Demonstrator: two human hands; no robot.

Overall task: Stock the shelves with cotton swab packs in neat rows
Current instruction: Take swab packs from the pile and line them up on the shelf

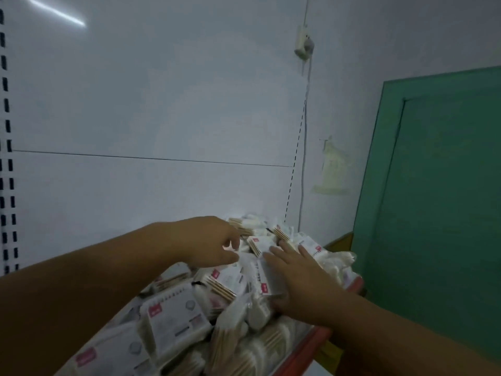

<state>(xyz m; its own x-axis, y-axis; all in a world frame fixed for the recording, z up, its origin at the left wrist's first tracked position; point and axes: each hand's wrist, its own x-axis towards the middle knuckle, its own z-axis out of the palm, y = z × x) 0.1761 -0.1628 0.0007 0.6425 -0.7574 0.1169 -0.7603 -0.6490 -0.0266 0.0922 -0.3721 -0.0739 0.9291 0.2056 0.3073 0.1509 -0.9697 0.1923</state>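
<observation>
The cotton swab packs [173, 318] lie heaped on the shelf [322, 340], against the back panel [151, 104] behind it. The left hand [214, 242] is over the heap's far part. Just right of it, the right hand [298, 278] rests on a pack [267, 278]. A slotted upright [8, 158] stands far left and a door [439, 199] right of the shelf. A plug [304, 44] sits high on the wall [339, 104] between panel and door.

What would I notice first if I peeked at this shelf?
A messy heap of cotton swab packs fills the shelf at the bottom. The left hand and right hand reach into its far end. A green door stands on the right.
</observation>
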